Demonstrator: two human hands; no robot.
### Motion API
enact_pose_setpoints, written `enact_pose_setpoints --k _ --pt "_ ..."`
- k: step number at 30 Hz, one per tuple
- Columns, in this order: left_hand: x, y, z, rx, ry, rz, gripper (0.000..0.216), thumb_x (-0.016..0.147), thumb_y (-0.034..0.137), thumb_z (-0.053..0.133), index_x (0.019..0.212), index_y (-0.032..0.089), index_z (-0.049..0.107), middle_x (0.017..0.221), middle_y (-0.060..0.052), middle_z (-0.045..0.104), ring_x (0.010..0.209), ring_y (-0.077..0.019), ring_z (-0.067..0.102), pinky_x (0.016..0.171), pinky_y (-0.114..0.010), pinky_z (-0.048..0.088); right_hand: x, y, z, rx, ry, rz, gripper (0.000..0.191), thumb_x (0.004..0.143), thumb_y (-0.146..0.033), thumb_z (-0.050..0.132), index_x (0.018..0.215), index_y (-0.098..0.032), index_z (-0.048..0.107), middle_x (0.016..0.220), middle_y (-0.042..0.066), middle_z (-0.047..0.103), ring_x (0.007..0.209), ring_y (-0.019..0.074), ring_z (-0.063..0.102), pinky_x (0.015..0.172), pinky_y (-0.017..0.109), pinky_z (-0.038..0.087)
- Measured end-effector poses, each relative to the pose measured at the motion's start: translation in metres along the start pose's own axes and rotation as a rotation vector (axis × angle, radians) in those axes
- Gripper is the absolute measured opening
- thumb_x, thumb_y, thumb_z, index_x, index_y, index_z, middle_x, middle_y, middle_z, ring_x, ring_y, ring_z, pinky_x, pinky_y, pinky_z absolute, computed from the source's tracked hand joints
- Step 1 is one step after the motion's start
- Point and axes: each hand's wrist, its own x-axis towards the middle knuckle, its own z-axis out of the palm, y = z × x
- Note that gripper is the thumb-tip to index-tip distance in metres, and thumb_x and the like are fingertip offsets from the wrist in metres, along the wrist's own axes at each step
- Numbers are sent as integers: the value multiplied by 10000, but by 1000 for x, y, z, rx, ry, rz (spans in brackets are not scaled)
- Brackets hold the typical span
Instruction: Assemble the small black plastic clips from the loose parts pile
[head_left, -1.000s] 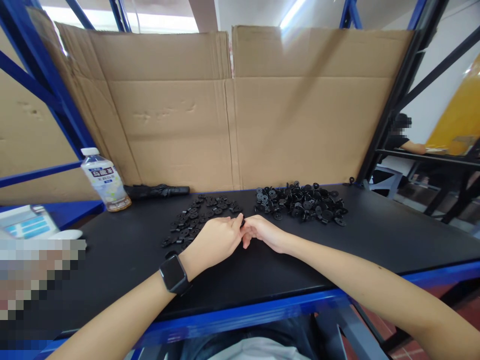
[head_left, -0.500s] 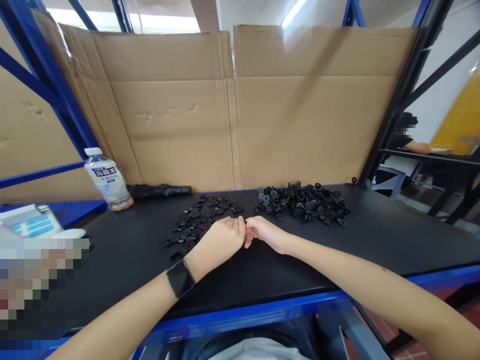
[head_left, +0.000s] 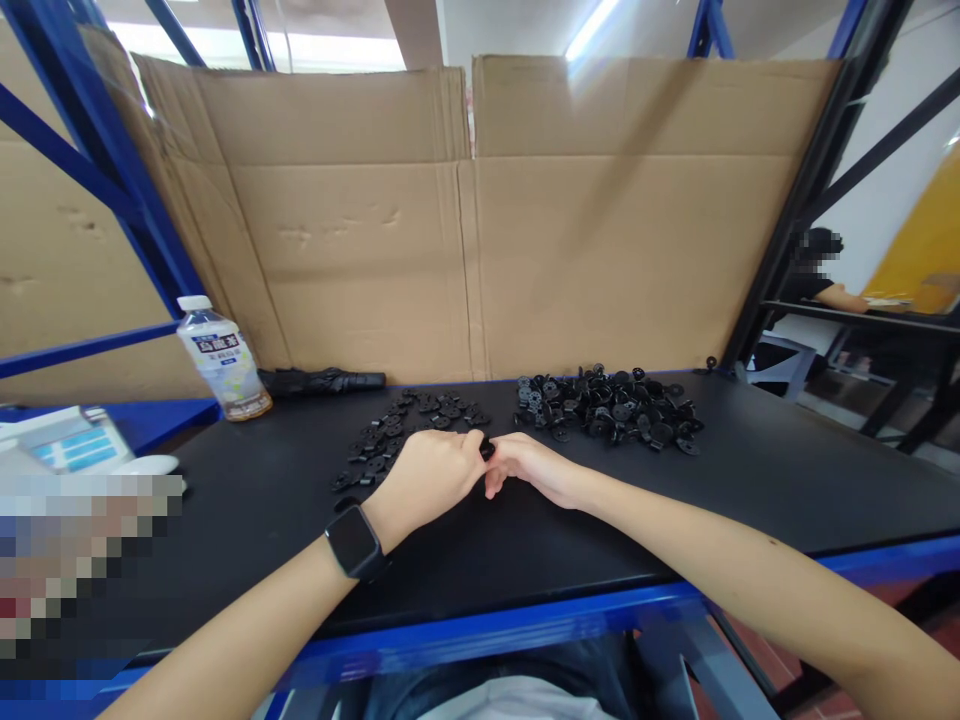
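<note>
A small round black plastic part (head_left: 487, 449) is pinched between my two hands above the table. My left hand (head_left: 441, 468), with a watch on its wrist, has its fingers closed on the part's left side. From the right, my right hand (head_left: 531, 466) grips the same part with its fingertips. Behind and left of my left hand lies a spread of flat black parts (head_left: 390, 430). A heaped pile of black round parts (head_left: 611, 405) sits beyond my right hand.
A labelled drink bottle (head_left: 223, 360) and a folded black umbrella (head_left: 322, 381) stand and lie at the back left. Cardboard sheets (head_left: 360, 230) wall the rear of the black table (head_left: 757, 470). Another person (head_left: 821, 285) sits at the far right.
My left hand has shifted slightly left and its fingers have turned, so the black part now shows between both hands. The right hand has barely moved.
</note>
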Motion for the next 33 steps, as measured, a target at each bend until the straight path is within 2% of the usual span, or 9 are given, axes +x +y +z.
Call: enact_pose_setpoints --k 3,6,10,14,17,19,22,27,33 --pt "0 -8 3 -106 -38 -136 201 865 193 394 818 154 586 656 -49 659 594 -197 631 527 -261 419 0 -3 -4 179 -143 34 333 812 -288 367 780 -112 648 784 105 681 624 142 583 694 281 417" --pt "0 -21 9 -257 -47 -117 307 914 242 312 990 168 600 884 -62 692 783 -193 650 684 -285 473 4 -3 -11 334 -110 115 283 844 -264 417 888 -93 639 888 120 686 609 114 578 676 243 439" --pt "-5 -48 10 -348 -81 -63 380 913 374 343 1156 174 556 1147 -81 617 1050 -208 567 928 -338 409 11 -1 -22 609 133 176 254 867 -182 397 987 -74 593 930 118 682 656 113 604 696 234 482" --pt "-14 -69 4 -473 -328 25 456 824 520 478 1160 223 562 1256 -70 542 1156 -218 497 980 -330 374 15 -4 -34 746 492 102 275 895 -202 356 1109 -130 513 967 123 668 775 144 636 724 271 508" --pt "-16 -70 2 -510 -460 29 476 761 534 567 1139 245 573 1320 -67 482 1238 -234 413 1020 -352 331 16 -7 -43 781 650 -21 375 913 -327 320 1246 -177 405 1019 129 649 838 173 636 706 308 519" --pt "-15 -66 3 -518 -485 39 401 763 467 598 1097 246 593 1322 -65 477 1253 -233 393 1028 -360 318 15 -7 -47 814 660 -88 455 904 -400 308 1291 -167 359 1038 137 642 864 186 630 707 327 520" --pt "-13 -59 3 -538 -451 88 243 791 356 592 992 222 620 1265 -66 516 1189 -214 458 997 -342 350 14 -6 -47 843 584 -124 488 883 -437 322 1243 -127 432 1027 135 650 830 182 619 731 325 514" --pt "-10 -51 5 -541 -370 62 189 810 331 565 928 182 565 962 -49 604 889 -182 576 838 -324 445 14 -5 -42 837 522 -87 432 875 -433 341 1022 -124 605 762 66 662 573 125 547 653 273 496" --pt "-8 -48 19 -361 -185 51 106 833 278 543 784 190 512 769 14 586 812 -162 569 1008 -467 280 13 -6 -38 651 492 23 274 856 -311 449 886 -118 641 634 13 592 492 76 486 595 232 454"
